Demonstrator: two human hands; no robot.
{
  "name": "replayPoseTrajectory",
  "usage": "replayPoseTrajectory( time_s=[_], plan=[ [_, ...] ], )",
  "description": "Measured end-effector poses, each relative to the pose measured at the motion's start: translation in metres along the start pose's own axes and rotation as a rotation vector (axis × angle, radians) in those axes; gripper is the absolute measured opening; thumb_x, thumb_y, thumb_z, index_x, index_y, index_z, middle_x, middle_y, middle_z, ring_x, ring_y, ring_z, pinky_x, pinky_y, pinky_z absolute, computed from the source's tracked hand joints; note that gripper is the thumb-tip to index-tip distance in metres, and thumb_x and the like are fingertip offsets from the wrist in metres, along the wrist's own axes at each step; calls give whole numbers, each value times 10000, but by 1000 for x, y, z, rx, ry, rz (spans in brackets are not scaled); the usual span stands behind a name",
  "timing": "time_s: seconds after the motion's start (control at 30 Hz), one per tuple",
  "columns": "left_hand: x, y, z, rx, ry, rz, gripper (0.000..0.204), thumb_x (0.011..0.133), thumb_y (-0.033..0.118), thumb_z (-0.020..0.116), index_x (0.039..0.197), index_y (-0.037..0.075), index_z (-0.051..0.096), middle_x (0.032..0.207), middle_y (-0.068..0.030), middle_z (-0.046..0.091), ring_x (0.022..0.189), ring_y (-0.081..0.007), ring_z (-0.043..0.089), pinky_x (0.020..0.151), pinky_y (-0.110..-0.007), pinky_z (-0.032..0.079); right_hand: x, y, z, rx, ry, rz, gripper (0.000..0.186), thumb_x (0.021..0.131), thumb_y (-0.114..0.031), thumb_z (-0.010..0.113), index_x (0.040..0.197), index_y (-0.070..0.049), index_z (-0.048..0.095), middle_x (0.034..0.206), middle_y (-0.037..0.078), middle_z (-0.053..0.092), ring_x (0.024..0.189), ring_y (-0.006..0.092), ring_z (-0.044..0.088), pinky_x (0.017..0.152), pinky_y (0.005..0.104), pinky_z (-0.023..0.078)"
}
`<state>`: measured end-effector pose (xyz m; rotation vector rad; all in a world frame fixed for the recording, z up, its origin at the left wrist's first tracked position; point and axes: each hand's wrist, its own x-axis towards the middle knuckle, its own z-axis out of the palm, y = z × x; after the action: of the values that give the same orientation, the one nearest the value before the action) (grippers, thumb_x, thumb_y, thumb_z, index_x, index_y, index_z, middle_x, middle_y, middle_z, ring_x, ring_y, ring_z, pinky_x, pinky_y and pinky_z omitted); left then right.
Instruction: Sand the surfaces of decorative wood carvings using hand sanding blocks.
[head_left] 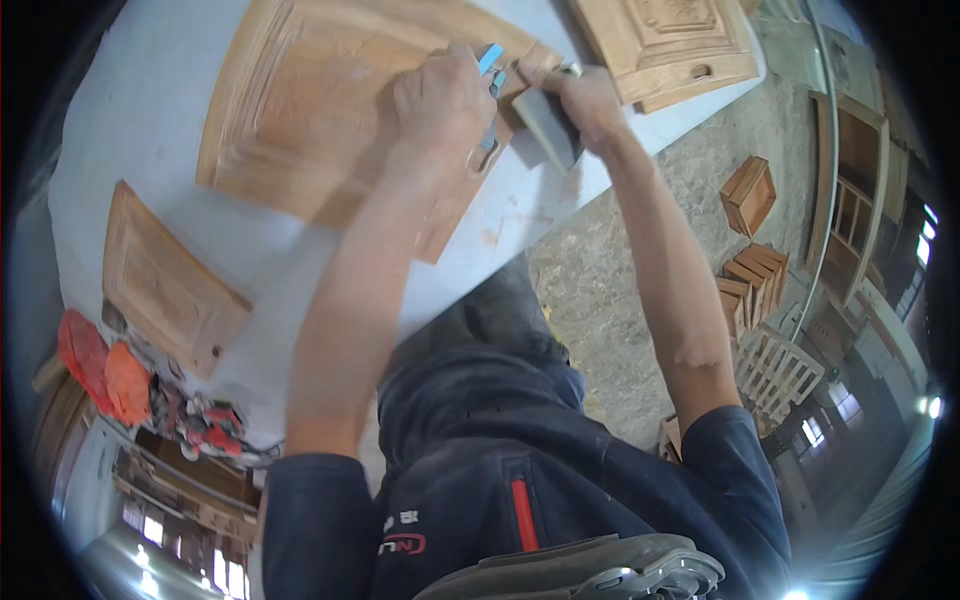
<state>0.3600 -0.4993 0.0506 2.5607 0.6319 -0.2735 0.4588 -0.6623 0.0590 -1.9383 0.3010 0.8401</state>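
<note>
A pale grey surface [150,110] fills the upper left. Beyond its edge lies a rough speckled floor [640,250]. Small wooden boxes [748,195] and a slatted white frame [775,370] stand on it at right, near a tall wooden cabinet [850,190]. Bright windows [925,240] glow along the far right rim, and orange cloths [100,370] hang lower left.
</note>
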Motion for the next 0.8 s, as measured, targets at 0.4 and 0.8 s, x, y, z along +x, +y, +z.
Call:
replayPoseTrajectory(
  time_s=[0.4,0.8],
  plan=[
    [-113,-80,-44,148,-226,19,399,963,385,743,1172,49,691,977,-181,775,893,-434,747,812,-532,576,13,6,-7,0,-20,6,593,886,-369,913,1134,146,758,1060,197,765,902,265,708,821,382,589],
    [25,-268,-107,251,618,59,465,994,277,721,1431,128,668,1316,-96,743,1162,-310,715,990,-424,557,-117,12,-35,136,-78,-10,450,957,-195,820,1279,103,722,1213,209,769,1049,299,758,931,388,617]
  ],
)
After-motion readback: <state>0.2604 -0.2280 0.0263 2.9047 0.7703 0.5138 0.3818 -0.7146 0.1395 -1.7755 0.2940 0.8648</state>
